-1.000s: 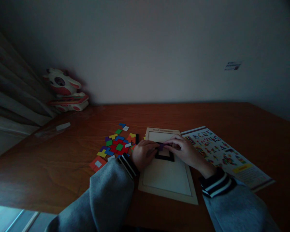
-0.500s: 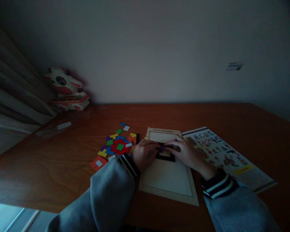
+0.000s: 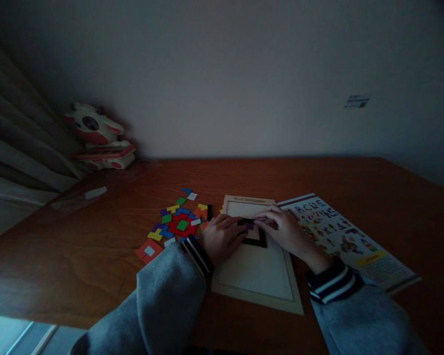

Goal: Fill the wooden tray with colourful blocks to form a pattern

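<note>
A pale wooden tray board (image 3: 257,276) lies on the table under both hands. Black strips (image 3: 257,242) form a square outline on its upper half, and a small purple piece (image 3: 249,226) lies inside along the top edge. My left hand (image 3: 224,239) rests palm down over the board's left side, fingers stretched toward the purple piece; its fingertips touch or nearly touch it. Over the outline's upper right corner is my right hand (image 3: 283,229), thumb and index finger slightly apart near the black strip, with nothing visible between them.
Left of the board lies a loose pile of coloured puzzle pieces (image 3: 182,225), with a red and white piece (image 3: 149,250) nearest me. A printed pattern sheet (image 3: 350,241) lies right of the board. A cow-shaped toy (image 3: 103,133) stands at the back left, by the curtain (image 3: 18,133).
The right fingers have come away from the purple piece, which now shows inside the black outline. My left fingers have spread flatter. The view has shifted slightly.
</note>
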A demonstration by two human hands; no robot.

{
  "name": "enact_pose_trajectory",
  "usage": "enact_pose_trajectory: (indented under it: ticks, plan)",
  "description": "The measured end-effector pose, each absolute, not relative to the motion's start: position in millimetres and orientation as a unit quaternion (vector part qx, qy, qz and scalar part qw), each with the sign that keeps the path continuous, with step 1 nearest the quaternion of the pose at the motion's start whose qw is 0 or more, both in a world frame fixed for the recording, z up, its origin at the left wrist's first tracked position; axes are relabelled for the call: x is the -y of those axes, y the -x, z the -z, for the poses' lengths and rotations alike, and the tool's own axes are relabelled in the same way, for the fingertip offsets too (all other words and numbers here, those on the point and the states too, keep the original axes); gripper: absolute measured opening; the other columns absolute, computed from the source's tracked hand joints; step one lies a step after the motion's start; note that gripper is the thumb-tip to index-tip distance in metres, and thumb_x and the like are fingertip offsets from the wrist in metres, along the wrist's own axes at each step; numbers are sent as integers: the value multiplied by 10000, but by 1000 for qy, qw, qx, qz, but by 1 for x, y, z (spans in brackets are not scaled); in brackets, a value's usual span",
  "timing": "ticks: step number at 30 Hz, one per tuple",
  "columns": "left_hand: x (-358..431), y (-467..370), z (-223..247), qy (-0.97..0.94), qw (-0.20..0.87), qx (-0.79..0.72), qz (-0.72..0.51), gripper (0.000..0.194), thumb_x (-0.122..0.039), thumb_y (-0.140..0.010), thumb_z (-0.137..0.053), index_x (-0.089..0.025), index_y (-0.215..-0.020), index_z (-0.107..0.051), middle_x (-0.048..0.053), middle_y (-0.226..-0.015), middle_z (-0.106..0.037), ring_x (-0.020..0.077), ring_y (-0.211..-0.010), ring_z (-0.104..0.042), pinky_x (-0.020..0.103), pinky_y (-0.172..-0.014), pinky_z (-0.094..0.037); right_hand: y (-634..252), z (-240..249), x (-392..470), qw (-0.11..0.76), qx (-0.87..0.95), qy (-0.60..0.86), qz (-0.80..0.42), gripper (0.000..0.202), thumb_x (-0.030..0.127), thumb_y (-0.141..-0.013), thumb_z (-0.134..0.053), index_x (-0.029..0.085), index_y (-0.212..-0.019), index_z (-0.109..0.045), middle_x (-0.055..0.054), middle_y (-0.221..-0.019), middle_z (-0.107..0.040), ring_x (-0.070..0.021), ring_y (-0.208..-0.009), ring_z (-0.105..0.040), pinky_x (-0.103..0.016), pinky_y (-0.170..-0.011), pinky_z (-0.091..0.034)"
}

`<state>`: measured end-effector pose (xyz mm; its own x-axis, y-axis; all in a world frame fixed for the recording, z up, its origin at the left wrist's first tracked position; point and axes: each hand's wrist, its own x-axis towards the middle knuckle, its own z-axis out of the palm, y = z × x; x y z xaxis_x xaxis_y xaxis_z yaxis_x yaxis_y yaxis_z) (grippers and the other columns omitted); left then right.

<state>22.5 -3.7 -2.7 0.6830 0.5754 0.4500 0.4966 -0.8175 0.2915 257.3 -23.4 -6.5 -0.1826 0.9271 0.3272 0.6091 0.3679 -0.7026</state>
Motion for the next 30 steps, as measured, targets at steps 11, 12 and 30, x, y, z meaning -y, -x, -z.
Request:
enact_pose_trajectory:
  ticks: [11, 12, 30]
  plan:
    - [6, -22, 0, -927, 55, -308, -208, 366, -491, -935, -559, -255, -1178, -698, 70, -1314, -629, 287, -1104, -579, 469, -938, -499, -258, 8, 23, 337, 760, 532, -160, 219, 316, -951, -553, 258, -1044, -743, -68, -969, -660, -218, -928, -640, -384, -839, -518]
    - [7, -23, 0, -928, 54, -309, -202, 380, -502, -932, -560, -251, -1184, -694, 69, -1318, -627, 285, -1106, -577, 469, -943, -499, -258, 8, 23, 335, 761, 532, -160, 217, 308, -950, -556, 257, -1049, -743, -68, -972, -660, -217, -933, -639, -380, -840, -517]
    - [7, -22, 3, -926, 33, -315, -205, 393, -519, -943, -538, -263, -1215, -660, 62, -1322, -620, 272, -1111, -582, 463, -900, -514, -255, 6, 24, 330, 756, 538, -174, 204, 287, -945, -558, 241, -1031, -737, -67, -983, -652, -214, -930, -646, -380, -844, -522]
